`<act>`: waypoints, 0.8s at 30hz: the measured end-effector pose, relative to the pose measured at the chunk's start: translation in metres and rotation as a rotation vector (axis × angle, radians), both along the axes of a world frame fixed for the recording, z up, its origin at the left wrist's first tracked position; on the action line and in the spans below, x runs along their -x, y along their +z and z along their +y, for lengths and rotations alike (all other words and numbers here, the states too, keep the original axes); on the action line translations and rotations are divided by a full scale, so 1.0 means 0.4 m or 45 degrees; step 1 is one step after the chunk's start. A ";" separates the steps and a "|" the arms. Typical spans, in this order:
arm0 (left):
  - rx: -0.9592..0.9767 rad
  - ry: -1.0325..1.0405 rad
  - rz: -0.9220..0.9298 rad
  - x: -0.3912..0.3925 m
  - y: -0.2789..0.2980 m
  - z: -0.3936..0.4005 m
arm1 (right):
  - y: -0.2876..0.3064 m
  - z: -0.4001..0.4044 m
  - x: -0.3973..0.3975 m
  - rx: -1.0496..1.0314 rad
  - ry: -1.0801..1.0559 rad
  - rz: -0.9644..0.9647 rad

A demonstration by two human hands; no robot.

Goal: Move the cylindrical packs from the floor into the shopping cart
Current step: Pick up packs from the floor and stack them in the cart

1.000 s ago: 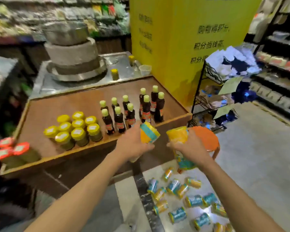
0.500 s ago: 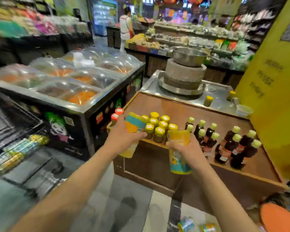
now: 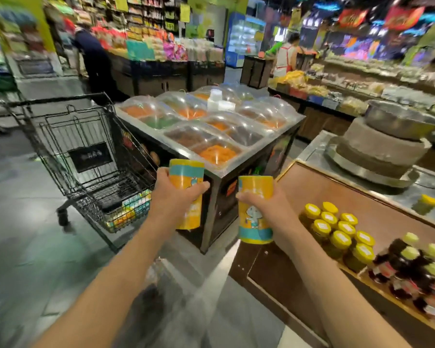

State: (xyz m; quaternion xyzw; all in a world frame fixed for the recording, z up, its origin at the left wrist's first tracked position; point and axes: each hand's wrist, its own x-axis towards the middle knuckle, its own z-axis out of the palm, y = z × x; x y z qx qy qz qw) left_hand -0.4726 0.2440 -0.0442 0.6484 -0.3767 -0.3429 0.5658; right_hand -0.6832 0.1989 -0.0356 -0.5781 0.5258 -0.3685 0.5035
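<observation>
Supermarket aisle: each hand grips a pack; dropped carelessly, either could miss the cart at left.

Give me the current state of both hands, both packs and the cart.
left hand: shut on left pack
left pack: held upright, in the air
right hand: shut on right pack
right pack: held upright, in the air
shopping cart: standing, some packs already in its basket

Two packs held, one shopping cart, about ten yellow-lidded jars on the tabletop.
</observation>
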 end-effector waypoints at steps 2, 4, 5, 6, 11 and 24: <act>0.013 0.068 0.023 -0.103 0.001 0.008 | 0.022 -0.023 -0.113 0.004 0.081 -0.008; 0.019 0.151 0.041 -0.196 -0.003 0.012 | 0.039 -0.043 -0.215 -0.007 0.169 -0.041; 0.015 0.183 0.056 -0.237 -0.007 0.012 | 0.044 -0.053 -0.262 -0.006 0.213 -0.053; 0.007 0.208 0.067 -0.272 -0.009 0.012 | 0.045 -0.064 -0.303 -0.006 0.246 -0.051; -0.025 0.363 0.040 -0.407 -0.037 -0.005 | 0.027 -0.141 -0.474 -0.034 0.384 -0.038; -0.201 0.622 -0.051 -0.607 -0.109 -0.273 | -0.076 -0.551 -0.784 -0.130 0.685 -0.036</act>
